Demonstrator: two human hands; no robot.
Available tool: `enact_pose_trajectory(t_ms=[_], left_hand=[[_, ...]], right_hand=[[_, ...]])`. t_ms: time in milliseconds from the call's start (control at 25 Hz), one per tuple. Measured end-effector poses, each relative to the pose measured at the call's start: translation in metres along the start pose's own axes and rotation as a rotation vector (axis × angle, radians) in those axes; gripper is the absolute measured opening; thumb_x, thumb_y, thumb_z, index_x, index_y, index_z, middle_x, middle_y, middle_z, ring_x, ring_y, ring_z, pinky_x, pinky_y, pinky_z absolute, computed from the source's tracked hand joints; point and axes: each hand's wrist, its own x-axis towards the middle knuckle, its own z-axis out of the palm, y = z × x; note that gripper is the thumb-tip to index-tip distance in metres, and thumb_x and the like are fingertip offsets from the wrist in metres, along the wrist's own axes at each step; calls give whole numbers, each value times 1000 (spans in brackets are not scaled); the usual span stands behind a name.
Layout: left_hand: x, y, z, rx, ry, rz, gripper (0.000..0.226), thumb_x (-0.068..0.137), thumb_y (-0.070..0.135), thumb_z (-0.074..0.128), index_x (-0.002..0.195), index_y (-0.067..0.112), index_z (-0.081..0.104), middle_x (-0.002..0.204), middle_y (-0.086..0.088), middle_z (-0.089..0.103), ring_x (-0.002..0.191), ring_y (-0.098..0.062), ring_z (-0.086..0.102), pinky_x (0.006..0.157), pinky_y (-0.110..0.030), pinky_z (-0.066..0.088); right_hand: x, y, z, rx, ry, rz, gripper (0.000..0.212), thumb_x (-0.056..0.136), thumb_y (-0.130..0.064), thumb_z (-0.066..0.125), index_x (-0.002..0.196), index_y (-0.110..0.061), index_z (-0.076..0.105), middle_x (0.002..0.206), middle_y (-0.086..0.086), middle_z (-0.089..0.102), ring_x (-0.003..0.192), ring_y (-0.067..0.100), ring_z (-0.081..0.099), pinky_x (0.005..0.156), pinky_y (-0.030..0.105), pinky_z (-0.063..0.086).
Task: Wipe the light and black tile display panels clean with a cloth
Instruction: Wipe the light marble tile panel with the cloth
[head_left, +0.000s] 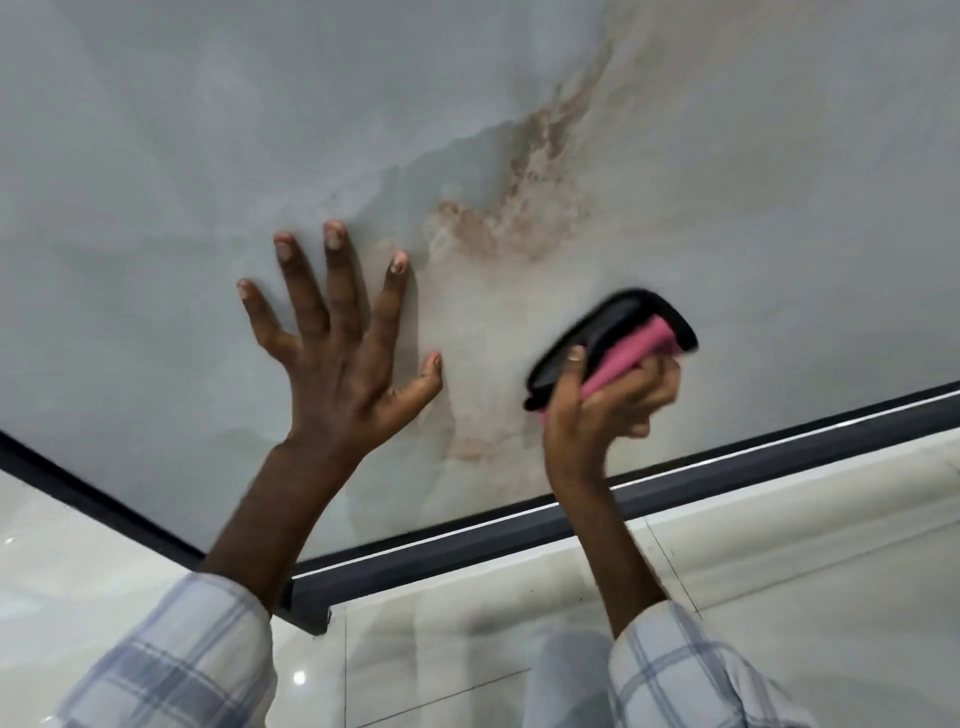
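A large light tile panel (208, 156), pale grey with a brown marbled vein, fills most of the head view. My left hand (337, 353) lies flat against it, fingers spread wide, holding nothing. To its right, my right hand (608, 405) grips a folded cloth (618, 338), black on the outside and pink inside, and presses it against the panel's lower right part. The cloth looks blurred. No black tile panel is in view.
A dark metal frame (519, 540) runs along the panel's lower edge and meets a corner at the bottom left. Below it lies a glossy white tiled floor (779, 597) with thin joint lines. My checked sleeves sit at the bottom.
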Motion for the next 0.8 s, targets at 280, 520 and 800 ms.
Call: enact_pose_trajectory(t_ms=[280,520,800], left_hand=[[-87,-54,8,-139,18,91,76,100,35,56,166,16,24,175,-11,1,161,-34,-7,123,-54,-15],[-117,-67,33,-153,89,115,73,97,34,56,164,17,31,175,-8,7,161,-33,-3,125,-55,-10],[-118,-68,29,-292,115,123,68,98,33,56,162,20,37,172,-7,18,161,-30,-6,126,-53,-8]], right_hand=[[-7,-15,12,-297,-70,-927,80,75,-46,72,142,-16,41,140,11,35,129,36,43,98,52,33],[-43,82,15,193,211,866,63,94,-62,60,122,-5,58,122,16,63,116,33,63,86,38,51],[-96,36,27,351,152,623,46,88,-39,78,112,-5,58,85,11,63,71,19,69,74,37,61]])
